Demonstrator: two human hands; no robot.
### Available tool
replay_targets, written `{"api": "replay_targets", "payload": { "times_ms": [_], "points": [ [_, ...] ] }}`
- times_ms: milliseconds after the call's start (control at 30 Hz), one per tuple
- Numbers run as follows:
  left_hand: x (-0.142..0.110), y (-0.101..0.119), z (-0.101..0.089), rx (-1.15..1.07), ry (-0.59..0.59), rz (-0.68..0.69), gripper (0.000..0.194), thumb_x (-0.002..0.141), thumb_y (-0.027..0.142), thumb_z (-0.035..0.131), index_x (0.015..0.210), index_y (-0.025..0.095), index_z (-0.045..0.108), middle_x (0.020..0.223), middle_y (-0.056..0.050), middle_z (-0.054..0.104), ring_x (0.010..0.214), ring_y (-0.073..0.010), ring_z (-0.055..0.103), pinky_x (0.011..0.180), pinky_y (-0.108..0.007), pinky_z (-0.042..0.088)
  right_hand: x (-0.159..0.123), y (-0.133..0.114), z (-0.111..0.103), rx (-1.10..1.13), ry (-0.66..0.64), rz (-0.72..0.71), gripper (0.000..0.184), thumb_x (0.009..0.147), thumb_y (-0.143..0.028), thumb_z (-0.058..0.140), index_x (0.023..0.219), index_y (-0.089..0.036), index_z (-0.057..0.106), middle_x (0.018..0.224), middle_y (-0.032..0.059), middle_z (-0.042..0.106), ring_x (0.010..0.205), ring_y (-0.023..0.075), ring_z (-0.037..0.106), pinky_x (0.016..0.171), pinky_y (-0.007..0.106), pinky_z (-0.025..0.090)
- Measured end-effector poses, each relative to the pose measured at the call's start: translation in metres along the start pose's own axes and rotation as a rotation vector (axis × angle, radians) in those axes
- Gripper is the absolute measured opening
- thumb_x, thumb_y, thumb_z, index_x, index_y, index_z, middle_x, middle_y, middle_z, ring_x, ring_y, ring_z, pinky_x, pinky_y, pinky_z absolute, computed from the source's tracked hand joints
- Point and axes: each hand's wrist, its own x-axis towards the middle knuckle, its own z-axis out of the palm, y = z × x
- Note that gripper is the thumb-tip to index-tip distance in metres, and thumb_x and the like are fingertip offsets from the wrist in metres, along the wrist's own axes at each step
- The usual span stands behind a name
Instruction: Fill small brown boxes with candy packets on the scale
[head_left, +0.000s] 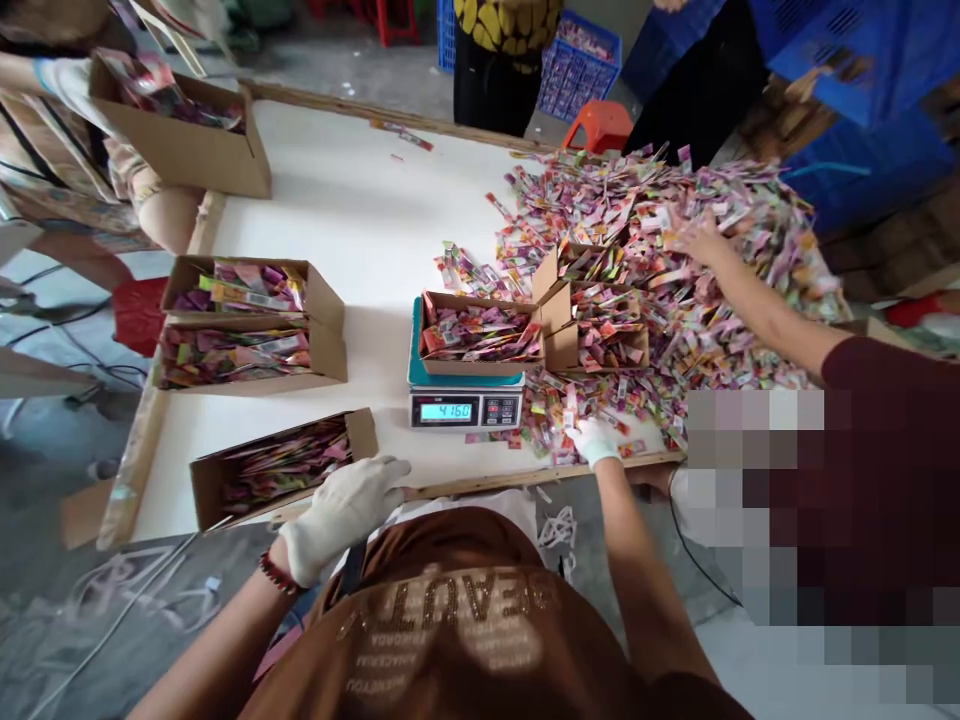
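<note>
My left hand [345, 510], in a white glove, lies by the table's front edge with its fingers stretched out, holding nothing. Beside it stands a tilted cardboard box [364, 435] filled with small flat packets. My right hand [595, 441], also gloved, is low over loose packets near the front edge, its fingers closed at a small printed packet [570, 412]. Left of that hand is a digital scale [466, 411] reading 4160. A cardboard box of packets [480, 335] rests on its teal plate.
Two more filled boxes [328, 345] stand left on the white table [375, 230]. Beyond the scale are small open boxes [611, 330] and a large packet heap [720, 300]. A co-worker's bare hand [701, 240] reaches into it. Another person's gloved hand [71, 90] holds a box [195, 150].
</note>
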Motion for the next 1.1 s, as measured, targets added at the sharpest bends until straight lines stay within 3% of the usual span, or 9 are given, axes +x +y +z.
{"api": "replay_targets", "payload": {
  "times_ms": [167, 267, 333, 467, 567, 700, 867, 967, 1100],
  "points": [
    [0.007, 0.010, -0.007, -0.071, 0.188, 0.025, 0.030, 0.102, 0.035, 0.054, 0.115, 0.019, 0.075, 0.117, -0.012, 0.075, 0.115, -0.0289, 0.071, 0.101, -0.038, 0.054, -0.014, -0.022, -0.083, 0.129, 0.284, -0.305, 0.048, 0.099, -0.034, 0.060, 0.146, -0.024, 0.064, 0.149, 0.0132, 0.062, 0.124, 0.0260, 0.066, 0.106, 0.037, 0.052],
    [0.011, 0.020, -0.009, -0.081, 0.233, 0.068, 0.028, 0.102, 0.034, 0.053, 0.111, 0.019, 0.075, 0.115, -0.012, 0.075, 0.112, -0.0275, 0.071, 0.100, -0.037, 0.054, -0.015, -0.077, -0.129, 0.119, 0.461, -0.719, 0.045, 0.101, -0.031, 0.058, 0.144, -0.021, 0.066, 0.150, 0.0126, 0.060, 0.132, 0.0261, 0.061, 0.115, 0.039, 0.046],
    [0.012, 0.028, -0.007, -0.069, 0.223, 0.078, 0.027, 0.101, 0.031, 0.053, 0.111, 0.020, 0.075, 0.120, -0.012, 0.075, 0.112, -0.0274, 0.071, 0.099, -0.037, 0.053, -0.011, -0.122, -0.149, -0.021, 0.473, -0.904, 0.040, 0.099, -0.032, 0.062, 0.137, -0.020, 0.071, 0.141, 0.0131, 0.067, 0.129, 0.0289, 0.062, 0.113, 0.043, 0.046],
    [0.009, 0.034, 0.000, -0.059, 0.141, 0.054, 0.027, 0.101, 0.029, 0.051, 0.113, 0.022, 0.074, 0.123, -0.011, 0.074, 0.113, -0.0274, 0.071, 0.097, -0.036, 0.054, -0.001, -0.194, -0.164, -0.436, 0.300, -0.865, 0.033, 0.097, -0.030, 0.064, 0.125, -0.021, 0.079, 0.120, 0.0137, 0.076, 0.114, 0.0331, 0.067, 0.096, 0.045, 0.049],
    [0.002, 0.028, 0.005, -0.067, 0.128, 0.026, 0.028, 0.101, 0.028, 0.048, 0.113, 0.021, 0.073, 0.125, -0.012, 0.073, 0.118, -0.0281, 0.070, 0.100, -0.037, 0.053, 0.004, -0.210, -0.165, -0.556, 0.259, -0.855, 0.028, 0.097, -0.022, 0.059, 0.110, -0.021, 0.084, 0.112, 0.0130, 0.078, 0.108, 0.0308, 0.069, 0.090, 0.042, 0.045],
    [-0.006, 0.014, 0.011, -0.081, 0.136, -0.022, 0.027, 0.101, 0.025, 0.046, 0.112, 0.020, 0.071, 0.121, -0.012, 0.073, 0.112, -0.0269, 0.072, 0.095, -0.036, 0.054, -0.008, -0.189, -0.182, -0.325, 0.392, -0.904, 0.023, 0.098, -0.025, 0.061, 0.100, -0.021, 0.084, 0.106, 0.0084, 0.079, 0.101, 0.0255, 0.069, 0.088, 0.037, 0.044],
    [-0.003, -0.003, 0.023, -0.097, 0.125, -0.012, 0.028, 0.101, 0.025, 0.047, 0.114, 0.020, 0.071, 0.120, -0.012, 0.073, 0.110, -0.0262, 0.072, 0.096, -0.036, 0.054, -0.059, -0.124, -0.215, 0.026, 0.586, -0.923, 0.021, 0.097, -0.024, 0.059, 0.089, -0.022, 0.079, 0.096, 0.0059, 0.077, 0.094, 0.0245, 0.068, 0.089, 0.037, 0.048],
    [0.002, -0.012, 0.027, -0.100, 0.123, 0.009, 0.028, 0.103, 0.026, 0.048, 0.116, 0.019, 0.072, 0.123, -0.014, 0.071, 0.116, -0.0278, 0.070, 0.101, -0.038, 0.053, -0.084, -0.071, -0.219, 0.071, 0.608, -0.807, 0.021, 0.097, -0.029, 0.058, 0.086, -0.024, 0.076, 0.094, 0.0061, 0.076, 0.090, 0.0253, 0.068, 0.086, 0.038, 0.051],
    [0.005, -0.022, 0.028, -0.103, 0.103, 0.017, 0.028, 0.102, 0.027, 0.049, 0.113, 0.018, 0.072, 0.123, -0.016, 0.071, 0.112, -0.0294, 0.071, 0.097, -0.040, 0.054, -0.083, -0.011, -0.197, 0.002, 0.558, -0.562, 0.025, 0.093, -0.038, 0.060, 0.099, -0.021, 0.077, 0.103, 0.0119, 0.076, 0.094, 0.0310, 0.071, 0.088, 0.046, 0.056]
  ]
}}
